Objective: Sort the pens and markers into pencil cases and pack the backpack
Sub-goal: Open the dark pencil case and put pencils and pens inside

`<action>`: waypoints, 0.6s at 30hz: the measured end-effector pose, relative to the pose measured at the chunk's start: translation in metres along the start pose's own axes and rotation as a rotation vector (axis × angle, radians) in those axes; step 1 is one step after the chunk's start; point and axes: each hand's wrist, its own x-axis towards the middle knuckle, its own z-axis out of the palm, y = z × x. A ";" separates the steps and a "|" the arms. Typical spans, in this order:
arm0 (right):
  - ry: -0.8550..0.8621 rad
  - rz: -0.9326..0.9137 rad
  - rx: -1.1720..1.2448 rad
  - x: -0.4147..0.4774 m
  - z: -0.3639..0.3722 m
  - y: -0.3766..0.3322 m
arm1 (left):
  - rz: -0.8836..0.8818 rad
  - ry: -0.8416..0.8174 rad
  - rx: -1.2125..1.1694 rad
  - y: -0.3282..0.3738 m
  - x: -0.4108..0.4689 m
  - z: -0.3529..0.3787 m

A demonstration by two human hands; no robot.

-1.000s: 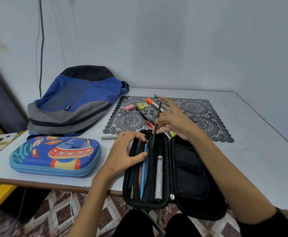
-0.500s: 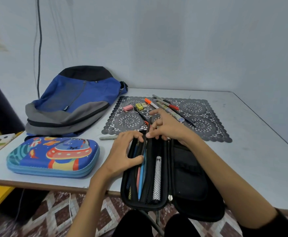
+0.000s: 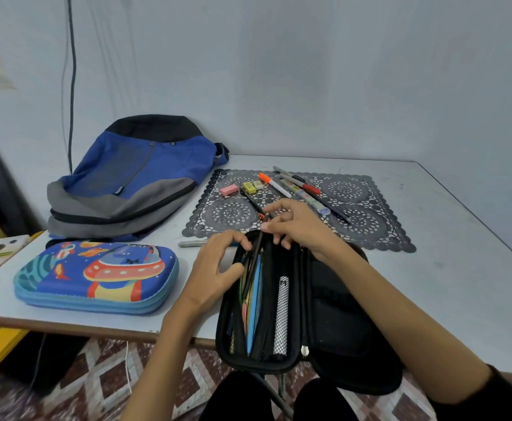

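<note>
Black case (image 3: 341, 317) gripped by left hand (image 3: 215, 268), right hand (image 3: 301, 227) pinching dark pencil (image 3: 257, 249).

Single head-worn wide-angle view, facing forward and down across the table (image 3: 446, 268).

The camera sits above and behind the hands, close in, so both forearms enter from the bottom edge. Near frame centre the left hand (image 3: 215, 268) holds the rim of the black pencil case (image 3: 339, 314) and the fingers (image 3: 279, 208) of the right hand (image 3: 303, 226) pinch a dark pencil (image 3: 256, 253). Beyond the fingers lie the lace mat (image 3: 364, 214) and the wall (image 3: 309, 86). Left of the fingers sit the backpack (image 3: 145, 171) and the cartoon case (image 3: 96, 275). Nearer than the fingers, the table's front edge, the person's legs (image 3: 239, 396) and the patterned floor (image 3: 102, 375) fill the lower frame.
</note>
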 end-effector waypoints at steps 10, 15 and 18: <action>-0.083 0.032 -0.038 -0.006 0.002 -0.002 | 0.037 0.106 -0.027 0.009 -0.002 0.003; -0.191 -0.025 -0.303 -0.007 0.009 0.004 | 0.051 0.118 -0.017 0.011 -0.001 0.002; -0.200 -0.068 -0.400 -0.006 0.010 0.004 | 0.054 0.136 -0.012 0.011 -0.001 0.001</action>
